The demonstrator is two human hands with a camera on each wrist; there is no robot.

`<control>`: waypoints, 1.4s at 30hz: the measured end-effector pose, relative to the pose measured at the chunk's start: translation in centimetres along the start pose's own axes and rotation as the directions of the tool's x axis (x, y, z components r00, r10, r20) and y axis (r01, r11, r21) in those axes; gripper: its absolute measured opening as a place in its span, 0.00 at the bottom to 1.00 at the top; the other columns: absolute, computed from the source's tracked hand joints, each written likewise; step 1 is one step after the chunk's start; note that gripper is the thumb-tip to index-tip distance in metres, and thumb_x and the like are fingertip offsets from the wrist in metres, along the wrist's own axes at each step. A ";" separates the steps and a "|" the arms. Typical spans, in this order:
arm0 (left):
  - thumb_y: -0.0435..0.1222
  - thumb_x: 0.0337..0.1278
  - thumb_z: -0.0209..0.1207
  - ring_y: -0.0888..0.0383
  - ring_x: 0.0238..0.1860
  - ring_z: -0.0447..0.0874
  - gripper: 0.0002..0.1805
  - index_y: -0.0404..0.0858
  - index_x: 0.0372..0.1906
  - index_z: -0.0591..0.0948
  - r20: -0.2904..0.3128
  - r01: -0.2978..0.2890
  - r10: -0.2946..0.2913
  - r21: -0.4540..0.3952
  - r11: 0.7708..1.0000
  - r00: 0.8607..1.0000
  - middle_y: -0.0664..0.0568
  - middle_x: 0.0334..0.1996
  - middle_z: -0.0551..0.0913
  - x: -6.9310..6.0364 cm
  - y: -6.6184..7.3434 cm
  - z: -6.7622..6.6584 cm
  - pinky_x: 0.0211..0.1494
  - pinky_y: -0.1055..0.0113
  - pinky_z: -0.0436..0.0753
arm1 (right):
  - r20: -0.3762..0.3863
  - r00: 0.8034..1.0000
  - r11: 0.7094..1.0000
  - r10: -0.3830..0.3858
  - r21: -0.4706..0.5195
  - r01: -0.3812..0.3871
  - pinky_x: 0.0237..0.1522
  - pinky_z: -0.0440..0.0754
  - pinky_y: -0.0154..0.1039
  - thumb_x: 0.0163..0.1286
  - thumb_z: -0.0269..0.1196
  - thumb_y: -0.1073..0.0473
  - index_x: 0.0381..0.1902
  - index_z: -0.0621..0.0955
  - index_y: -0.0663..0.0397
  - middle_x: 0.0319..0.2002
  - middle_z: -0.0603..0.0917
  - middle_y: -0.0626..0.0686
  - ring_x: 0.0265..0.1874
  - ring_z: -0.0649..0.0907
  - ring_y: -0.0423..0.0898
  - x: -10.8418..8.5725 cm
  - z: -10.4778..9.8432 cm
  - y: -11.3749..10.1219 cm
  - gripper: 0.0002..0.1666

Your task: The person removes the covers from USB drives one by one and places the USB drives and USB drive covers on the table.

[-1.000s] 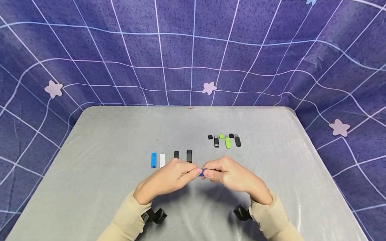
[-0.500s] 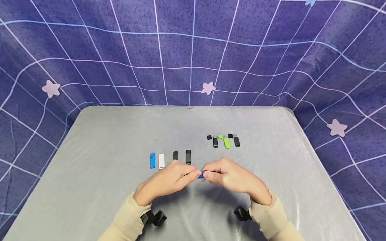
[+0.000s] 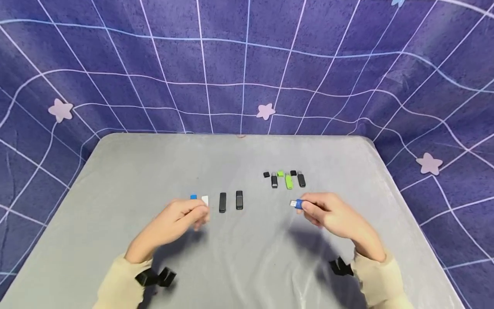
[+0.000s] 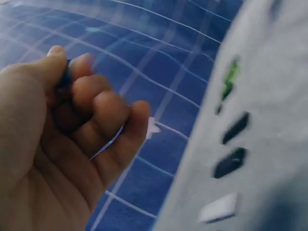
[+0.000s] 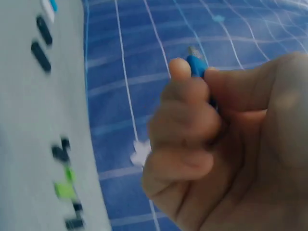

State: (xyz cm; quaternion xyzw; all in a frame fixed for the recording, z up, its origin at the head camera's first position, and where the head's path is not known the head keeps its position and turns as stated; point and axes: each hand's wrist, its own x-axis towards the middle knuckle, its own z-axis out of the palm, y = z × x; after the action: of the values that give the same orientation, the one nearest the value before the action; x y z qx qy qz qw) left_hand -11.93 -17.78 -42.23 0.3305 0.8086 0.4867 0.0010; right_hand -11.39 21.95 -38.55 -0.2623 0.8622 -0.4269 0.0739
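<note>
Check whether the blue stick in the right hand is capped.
Uncapped: the blue stick shows its bare metal plug; the left hand pinches a small blue piece.

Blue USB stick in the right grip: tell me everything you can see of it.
The blue USB stick has a blue, plastic-looking body and a bare, metallic-looking connector with no cap on it. In the head view the connector points toward the person's left. The right grip pinches the body, hiding its back end, and holds it above the gray table. Its exact tilt is unclear.
</note>
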 end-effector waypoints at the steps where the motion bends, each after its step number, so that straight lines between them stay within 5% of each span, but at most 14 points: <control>1: 0.28 0.76 0.53 0.68 0.26 0.78 0.14 0.49 0.38 0.85 0.032 -0.006 0.005 0.008 1.000 0.999 0.62 0.22 0.79 0.1 -0.4 0.1 0.33 0.71 0.77 | 0.010 1.000 1.000 -0.022 0.008 0.022 0.24 0.73 0.34 0.81 0.55 0.63 0.29 0.79 0.46 0.20 0.71 0.39 0.19 0.71 0.35 0.2 0.1 0.1 0.16; 6: 0.31 0.72 0.60 0.63 0.34 0.86 0.16 0.44 0.59 0.83 0.038 -0.019 0.018 0.003 1.000 0.999 0.59 0.32 0.88 0.7 -1.4 1.3 0.45 0.70 0.79 | -0.074 0.995 0.998 -0.066 0.017 0.067 0.33 0.76 0.33 0.78 0.58 0.65 0.41 0.87 0.49 0.27 0.76 0.44 0.29 0.75 0.38 1.3 1.3 0.9 0.11; 10: 0.31 0.65 0.67 0.59 0.30 0.88 0.11 0.44 0.49 0.81 -0.017 0.057 -0.058 -0.055 0.997 0.998 0.59 0.32 0.88 1.4 -1.1 1.7 0.34 0.70 0.81 | -0.169 0.986 0.998 0.009 0.061 0.001 0.38 0.80 0.32 0.76 0.60 0.67 0.49 0.88 0.58 0.36 0.84 0.53 0.35 0.79 0.38 1.6 1.8 1.5 0.11; 14: 0.34 0.61 0.70 0.63 0.28 0.85 0.06 0.46 0.38 0.84 -0.104 0.090 -0.090 -0.008 0.996 0.991 0.60 0.30 0.90 2.9 -0.4 1.7 0.30 0.70 0.79 | -0.221 0.968 0.989 0.120 0.112 -0.097 0.37 0.81 0.32 0.76 0.62 0.63 0.48 0.87 0.58 0.42 0.88 0.55 0.36 0.82 0.40 2.0 1.9 1.7 0.09; 18: 0.36 0.61 0.71 0.63 0.30 0.87 0.04 0.45 0.40 0.89 -0.192 0.093 -0.077 0.081 0.992 0.978 0.58 0.34 0.92 4.9 0.0 1.6 0.30 0.71 0.79 | -0.282 0.941 0.976 0.185 0.162 -0.144 0.34 0.79 0.32 0.74 0.65 0.61 0.50 0.87 0.58 0.40 0.90 0.56 0.34 0.83 0.39 2.9 1.8 1.9 0.11; 22: 0.34 0.63 0.68 0.59 0.37 0.91 0.10 0.41 0.48 0.88 -0.215 0.130 -0.100 0.127 0.983 0.972 0.54 0.35 0.92 6.9 0.1 1.4 0.35 0.71 0.79 | -0.339 0.911 0.960 0.236 0.229 -0.163 0.31 0.79 0.32 0.72 0.67 0.61 0.55 0.85 0.59 0.39 0.91 0.59 0.29 0.84 0.39 4.0 1.7 1.9 0.15; 29: 0.36 0.66 0.67 0.58 0.40 0.91 0.06 0.41 0.44 0.89 -0.195 0.203 -0.176 0.126 0.971 0.965 0.52 0.38 0.92 10.0 0.0 1.6 0.40 0.65 0.83 | -0.351 0.891 0.944 0.288 0.261 -0.202 0.34 0.84 0.34 0.70 0.69 0.60 0.53 0.86 0.61 0.41 0.88 0.59 0.30 0.87 0.46 6.0 1.9 1.8 0.16; 34: 0.36 0.64 0.69 0.55 0.45 0.90 0.07 0.40 0.43 0.91 -0.206 0.171 -0.143 0.123 0.978 0.968 0.51 0.42 0.92 12.2 -0.5 2.0 0.49 0.61 0.87 | -0.337 0.889 0.935 0.310 0.277 -0.221 0.36 0.86 0.39 0.69 0.69 0.61 0.53 0.86 0.61 0.42 0.89 0.60 0.31 0.87 0.47 7.6 2.2 2.2 0.16; 42: 0.38 0.63 0.70 0.54 0.41 0.90 0.08 0.40 0.44 0.90 -0.192 0.240 -0.213 0.127 0.962 0.958 0.51 0.40 0.92 14.8 -2.3 2.7 0.45 0.61 0.86 | -0.333 0.886 0.930 0.322 0.288 -0.230 0.28 0.83 0.35 0.68 0.71 0.60 0.52 0.88 0.60 0.40 0.90 0.59 0.29 0.86 0.48 9.4 2.7 2.6 0.16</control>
State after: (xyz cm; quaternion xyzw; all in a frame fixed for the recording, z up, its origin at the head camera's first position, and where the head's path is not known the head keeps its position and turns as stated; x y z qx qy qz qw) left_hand -23.88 -8.45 -40.70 0.1901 0.8722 0.4489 -0.0395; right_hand -19.45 16.53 -41.37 -0.0387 0.8308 -0.5552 -0.0004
